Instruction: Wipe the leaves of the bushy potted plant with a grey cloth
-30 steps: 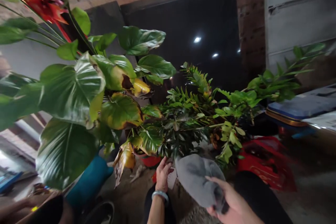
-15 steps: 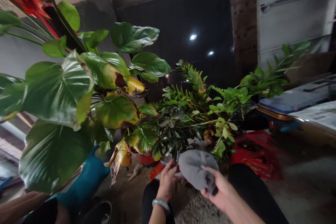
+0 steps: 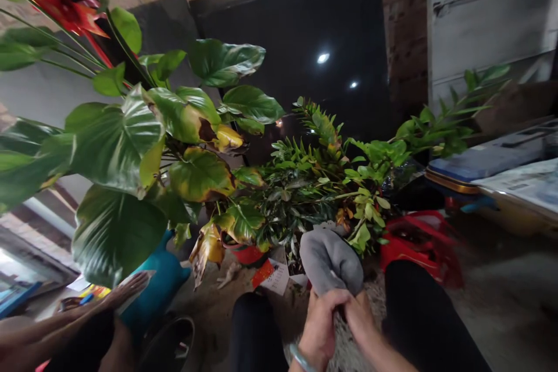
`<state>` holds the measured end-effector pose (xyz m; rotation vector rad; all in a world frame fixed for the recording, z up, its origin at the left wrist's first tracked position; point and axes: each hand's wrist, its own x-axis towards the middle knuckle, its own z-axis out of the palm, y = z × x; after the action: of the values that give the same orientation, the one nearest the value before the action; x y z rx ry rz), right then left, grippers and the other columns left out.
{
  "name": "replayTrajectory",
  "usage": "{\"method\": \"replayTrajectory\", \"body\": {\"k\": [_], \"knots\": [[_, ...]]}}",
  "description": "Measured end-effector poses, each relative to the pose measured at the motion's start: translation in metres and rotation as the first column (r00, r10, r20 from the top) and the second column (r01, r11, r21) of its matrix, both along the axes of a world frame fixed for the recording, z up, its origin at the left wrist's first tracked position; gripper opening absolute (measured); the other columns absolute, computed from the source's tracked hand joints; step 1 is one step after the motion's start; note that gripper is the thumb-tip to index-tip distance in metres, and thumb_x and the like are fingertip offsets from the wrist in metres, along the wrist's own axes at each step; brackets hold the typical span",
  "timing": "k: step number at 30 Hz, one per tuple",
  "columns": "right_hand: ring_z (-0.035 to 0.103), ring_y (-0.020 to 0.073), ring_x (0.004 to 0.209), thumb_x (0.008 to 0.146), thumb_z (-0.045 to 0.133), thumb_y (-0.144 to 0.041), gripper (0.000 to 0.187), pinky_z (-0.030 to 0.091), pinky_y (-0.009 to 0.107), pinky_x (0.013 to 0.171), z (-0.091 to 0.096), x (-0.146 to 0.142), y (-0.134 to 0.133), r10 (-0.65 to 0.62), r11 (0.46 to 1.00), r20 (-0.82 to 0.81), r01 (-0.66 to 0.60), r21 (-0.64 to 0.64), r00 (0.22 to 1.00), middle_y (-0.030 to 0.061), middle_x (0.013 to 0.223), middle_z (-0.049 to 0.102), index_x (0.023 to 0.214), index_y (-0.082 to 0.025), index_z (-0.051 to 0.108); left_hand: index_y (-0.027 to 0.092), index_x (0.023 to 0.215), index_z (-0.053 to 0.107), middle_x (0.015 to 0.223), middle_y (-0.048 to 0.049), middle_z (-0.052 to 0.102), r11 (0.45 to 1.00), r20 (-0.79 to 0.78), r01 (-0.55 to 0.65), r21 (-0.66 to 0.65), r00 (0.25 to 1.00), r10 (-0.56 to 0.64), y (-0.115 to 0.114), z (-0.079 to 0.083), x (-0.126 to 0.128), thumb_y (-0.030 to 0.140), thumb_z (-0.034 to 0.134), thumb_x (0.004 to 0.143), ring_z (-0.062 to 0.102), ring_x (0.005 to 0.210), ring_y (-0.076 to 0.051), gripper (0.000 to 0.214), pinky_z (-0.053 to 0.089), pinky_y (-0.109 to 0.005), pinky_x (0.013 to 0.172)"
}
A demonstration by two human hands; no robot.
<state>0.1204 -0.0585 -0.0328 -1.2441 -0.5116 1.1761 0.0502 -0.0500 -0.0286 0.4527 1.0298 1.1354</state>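
Observation:
A grey cloth stands bunched up between my knees, in front of the small-leaved potted plant. My left hand, with a pale bangle at the wrist, is closed around the cloth's lower end. Pressed against it from the right, my right hand also grips the cloth's bottom. To the left rises a large-leaved plant with yellowing, brown-edged leaves and a red flower on top.
A red pot and a printed card lie on the floor under the leaves. A red plastic crate stands to the right, a teal container to the left. Another person's arm reaches in at lower left.
My left hand has come back from the plant's base and joined my right hand on the cloth. Both hands moved toward me and bunched the cloth upright.

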Motion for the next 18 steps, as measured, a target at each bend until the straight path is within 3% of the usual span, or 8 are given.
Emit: {"method": "replayTrajectory", "body": {"k": [4, 7, 13, 16, 17, 18], "knots": [[0.057, 0.0373, 0.106, 0.046, 0.072, -0.014, 0.039, 0.038, 0.045, 0.100, -0.006, 0.004, 0.000, -0.086, 0.994, 0.244, 0.067, 0.082, 0.966, 0.0053, 0.088, 0.068, 0.081, -0.030, 0.064, 0.019, 0.073, 0.071, 0.090, -0.0114, 0.074, 0.999, 0.081, -0.047, 0.013, 0.996, 0.046, -0.002, 0.012, 0.002, 0.035, 0.090, 0.030, 0.063, 0.102, -0.035, 0.050, 0.049, -0.040, 0.093], [0.056, 0.0368, 0.109, 0.051, 0.068, -0.015, 0.042, 0.037, 0.046, 0.103, -0.016, 0.004, 0.003, -0.134, 0.978, 0.396, 0.057, 0.198, 0.908, 0.0061, 0.097, 0.067, 0.091, -0.028, 0.064, 0.017, 0.073, 0.070, 0.089, -0.0121, 0.075, 0.998, 0.102, -0.063, 0.012, 0.993, 0.061, 0.000, 0.018, 0.001, 0.033, 0.091, 0.032, 0.064, 0.104, -0.035, 0.049, 0.050, -0.041, 0.094], [0.059, 0.0347, 0.111, 0.066, 0.060, -0.024, 0.049, 0.044, 0.051, 0.098, -0.051, 0.000, 0.001, -0.175, 0.953, 0.708, -0.064, 0.297, 0.684, 0.0120, 0.115, 0.066, 0.115, -0.023, 0.059, 0.017, 0.076, 0.070, 0.085, -0.0075, 0.076, 0.992, 0.156, -0.128, 0.009, 0.980, 0.125, 0.001, 0.021, -0.001, 0.030, 0.088, 0.044, 0.069, 0.096, -0.028, 0.039, 0.051, -0.036, 0.093], [0.059, 0.0351, 0.112, 0.064, 0.061, -0.022, 0.054, 0.045, 0.049, 0.097, -0.043, 0.017, 0.003, 0.028, 0.939, 0.780, -0.284, 0.193, 0.625, 0.0142, 0.118, 0.066, 0.118, -0.020, 0.061, 0.015, 0.082, 0.070, 0.082, -0.0082, 0.076, 0.994, 0.089, -0.107, 0.016, 0.990, 0.105, 0.005, 0.022, -0.004, 0.026, 0.089, 0.041, 0.070, 0.093, -0.030, 0.046, 0.051, -0.037, 0.090], [0.061, 0.0348, 0.109, 0.061, 0.064, -0.023, 0.053, 0.047, 0.047, 0.095, -0.036, 0.028, 0.007, 0.156, 0.897, 0.784, -0.418, 0.142, 0.601, 0.0131, 0.115, 0.068, 0.114, -0.019, 0.064, 0.014, 0.085, 0.070, 0.080, -0.0085, 0.076, 0.994, 0.050, -0.107, 0.013, 0.993, 0.106, 0.007, 0.022, -0.005, 0.025, 0.089, 0.040, 0.070, 0.092, -0.031, 0.050, 0.052, -0.038, 0.089], [0.064, 0.0335, 0.102, 0.058, 0.068, -0.024, 0.049, 0.049, 0.044, 0.090, -0.027, 0.042, 0.015, 0.309, 0.820, 0.770, -0.566, 0.082, 0.559, 0.0106, 0.108, 0.071, 0.107, -0.020, 0.069, 0.012, 0.089, 0.069, 0.077, -0.0087, 0.076, 0.994, 0.014, -0.112, 0.010, 0.994, 0.111, 0.008, 0.023, -0.007, 0.024, 0.089, 0.040, 0.070, 0.090, -0.031, 0.054, 0.052, -0.039, 0.089]]}}
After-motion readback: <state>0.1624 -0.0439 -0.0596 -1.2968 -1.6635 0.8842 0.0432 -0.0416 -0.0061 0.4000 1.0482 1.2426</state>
